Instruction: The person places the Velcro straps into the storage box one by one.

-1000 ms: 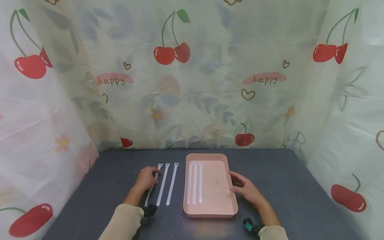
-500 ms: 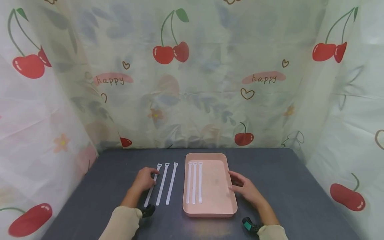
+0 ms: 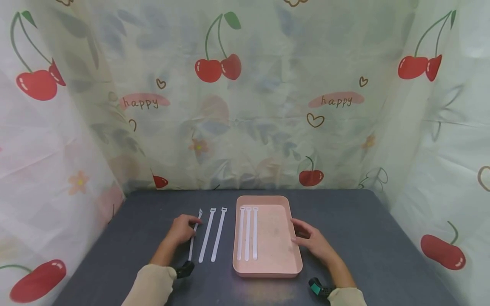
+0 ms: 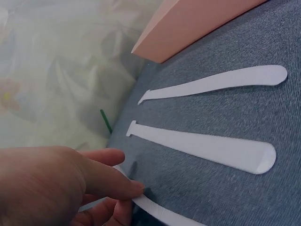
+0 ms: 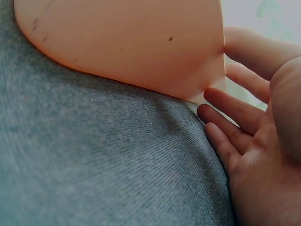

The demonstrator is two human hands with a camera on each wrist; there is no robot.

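Observation:
My left hand pinches a white cable strap with a slotted head, between thumb and fingers; its tail trails down in the left wrist view. In the head view the strap is turned edge-on. To its right lie two similar straps, a middle one and a right one, on the dark table. My right hand rests its fingertips against the right side of the pink tray. In the right wrist view its fingers are loosely extended by the tray's wall.
Inside the tray, along its left half, three white straps lie side by side. The dark cloth-covered table ends at a patterned curtain at the back and sides. Each wrist wears a black band.
My left hand has drawn slightly left with the leftmost strap, which has turned from flat to edge-on. The right hand and the tray have stayed in place.

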